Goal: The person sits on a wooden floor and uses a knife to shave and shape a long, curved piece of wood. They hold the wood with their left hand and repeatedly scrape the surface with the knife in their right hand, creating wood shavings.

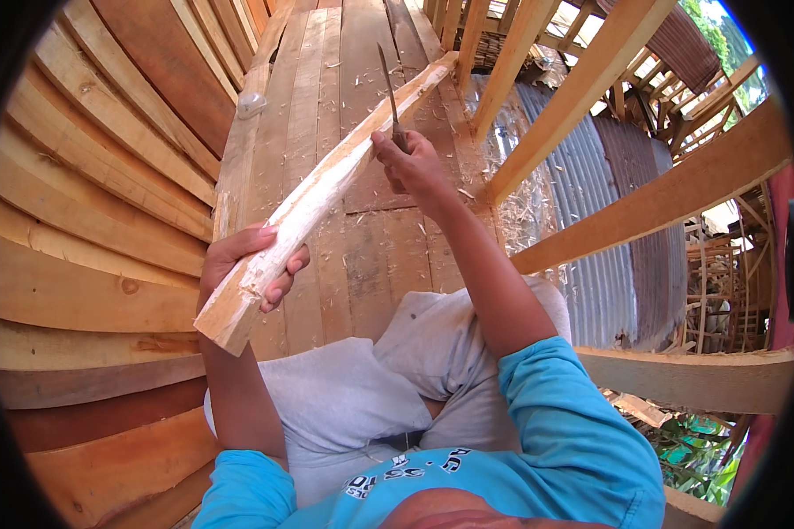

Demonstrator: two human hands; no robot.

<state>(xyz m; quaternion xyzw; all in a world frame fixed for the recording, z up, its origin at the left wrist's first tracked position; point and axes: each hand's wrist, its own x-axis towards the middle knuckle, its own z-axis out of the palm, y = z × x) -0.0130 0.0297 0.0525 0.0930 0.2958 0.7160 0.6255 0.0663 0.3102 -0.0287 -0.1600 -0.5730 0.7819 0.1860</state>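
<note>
A long, pale piece of wood [313,198] slants from near my lap up to the far right, its squared end toward me and its far end by the railing. My left hand [249,264] is wrapped round it close to the near end, thumb on top. In my right hand [415,172] is a knife [388,84] with a long, narrow, dark blade. The blade points away from me and passes over the wood's upper half. Most of its handle is hidden in my closed fingers. Whether the edge touches the wood I cannot tell.
Wood shavings lie scattered over the plank floor [370,247]. A wall of overlapping boards [88,264] rises on the left, with a small clear plastic item [250,104] near its foot. On the right stands a wooden railing [582,97], with corrugated metal sheets [591,220] beyond and below.
</note>
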